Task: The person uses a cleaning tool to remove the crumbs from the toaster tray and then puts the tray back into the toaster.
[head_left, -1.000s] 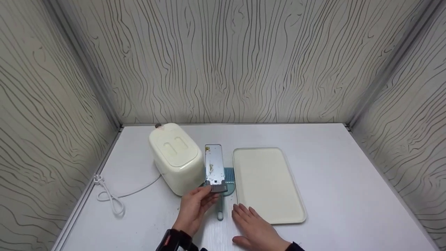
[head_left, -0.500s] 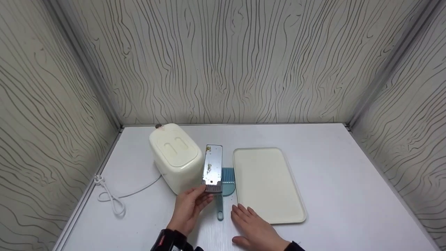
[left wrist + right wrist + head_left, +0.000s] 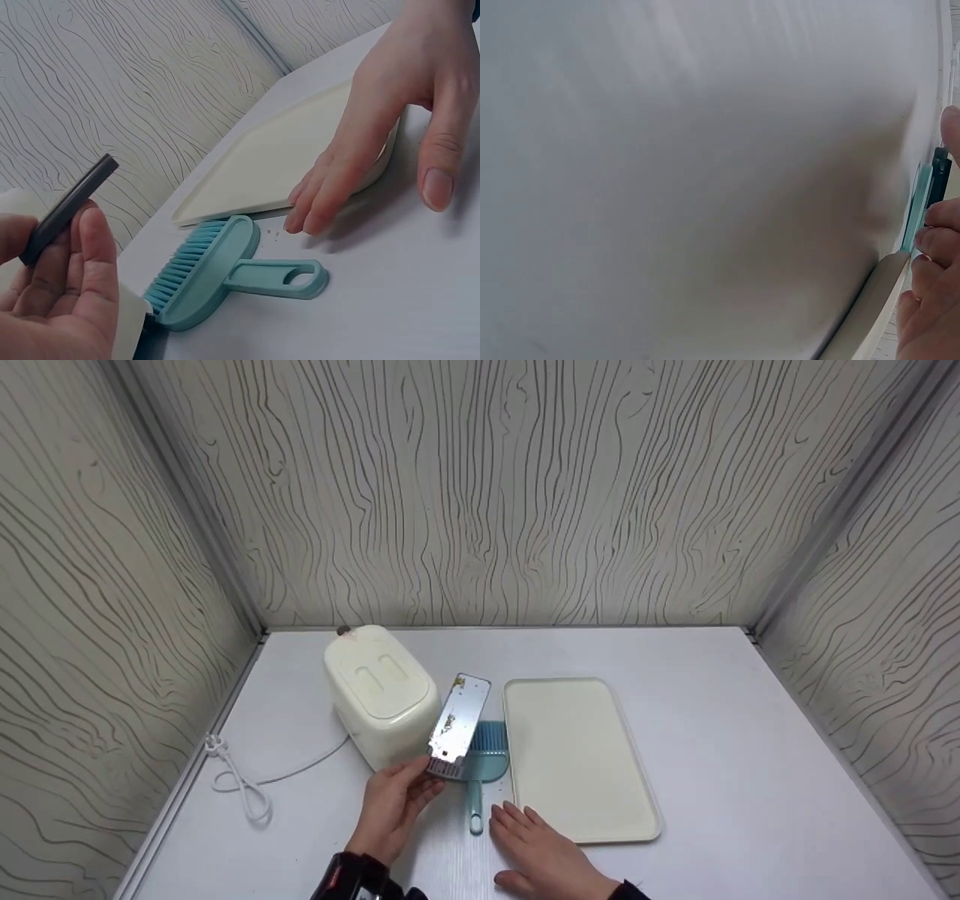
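We saw a person whose left hand [image 3: 394,808] and right hand [image 3: 546,851] were both bare. At the left wrist we noted a broad black band [image 3: 354,876], glossy enough to catch the light, and on its outer side we picked out a small red mark [image 3: 334,877], too small for us to read. Next to the band we made out a stubby black piece [image 3: 415,894], rounded on top and cropped by the frame. Around the right wrist we found a short stretch of black cuff [image 3: 628,892], and we could not tell whether it was sleeve or strap. On the right thumb we noticed a short, rounded nail [image 3: 437,184].
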Available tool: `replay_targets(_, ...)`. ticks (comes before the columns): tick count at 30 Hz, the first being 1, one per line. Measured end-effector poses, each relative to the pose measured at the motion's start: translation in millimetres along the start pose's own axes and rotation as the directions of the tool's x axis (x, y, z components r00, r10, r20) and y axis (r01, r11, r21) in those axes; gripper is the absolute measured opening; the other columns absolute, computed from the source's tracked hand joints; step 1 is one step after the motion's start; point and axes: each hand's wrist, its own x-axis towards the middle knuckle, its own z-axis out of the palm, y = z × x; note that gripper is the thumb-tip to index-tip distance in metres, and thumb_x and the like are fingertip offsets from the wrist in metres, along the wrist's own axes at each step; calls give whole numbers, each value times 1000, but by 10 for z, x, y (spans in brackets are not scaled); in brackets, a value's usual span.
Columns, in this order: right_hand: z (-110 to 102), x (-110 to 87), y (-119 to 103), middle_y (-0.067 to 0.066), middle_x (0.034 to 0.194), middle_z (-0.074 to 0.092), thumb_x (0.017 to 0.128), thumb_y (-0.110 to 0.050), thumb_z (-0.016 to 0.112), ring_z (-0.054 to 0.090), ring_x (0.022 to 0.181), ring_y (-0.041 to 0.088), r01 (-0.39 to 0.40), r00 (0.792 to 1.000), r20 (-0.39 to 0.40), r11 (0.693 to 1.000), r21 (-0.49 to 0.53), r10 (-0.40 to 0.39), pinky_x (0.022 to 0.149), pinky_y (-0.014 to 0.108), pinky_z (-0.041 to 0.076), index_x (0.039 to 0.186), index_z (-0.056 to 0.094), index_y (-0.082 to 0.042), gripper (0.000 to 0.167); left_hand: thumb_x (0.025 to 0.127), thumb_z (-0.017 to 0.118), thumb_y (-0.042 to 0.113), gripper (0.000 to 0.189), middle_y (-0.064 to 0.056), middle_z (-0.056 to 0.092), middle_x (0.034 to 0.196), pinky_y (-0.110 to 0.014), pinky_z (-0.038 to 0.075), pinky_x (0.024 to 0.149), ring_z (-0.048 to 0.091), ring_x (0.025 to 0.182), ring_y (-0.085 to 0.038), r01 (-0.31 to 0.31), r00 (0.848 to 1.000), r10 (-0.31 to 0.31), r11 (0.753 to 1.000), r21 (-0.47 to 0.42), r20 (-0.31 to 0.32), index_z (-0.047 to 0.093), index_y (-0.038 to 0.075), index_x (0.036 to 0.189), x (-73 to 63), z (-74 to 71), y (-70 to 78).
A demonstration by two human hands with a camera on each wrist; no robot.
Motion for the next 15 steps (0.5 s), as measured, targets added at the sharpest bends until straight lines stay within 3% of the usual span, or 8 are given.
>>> replay_targets(10,6,108,-55,12,160,42,105,-58,42,37,149,27,89,996,-10,994,-55,-90,117,45,37,153,43,-3,73,100,67,20,47,-12,72,105,-32,58,91,71,94,-18,-20,1000,20,1000,-8,-6,50,-11,131,14,-21,12)
replay_targets(15,40,103,-54,13,157,47,106,-55,40,42,146,27,144,987,-57,982,-122,-152,115,45,40,151,47,-3,69,102,65,20,48,-12,72,105,-30,58,89,71,94,-16,-26,1000,26,1000,-3,-3,49,-12,133,13,-24,15)
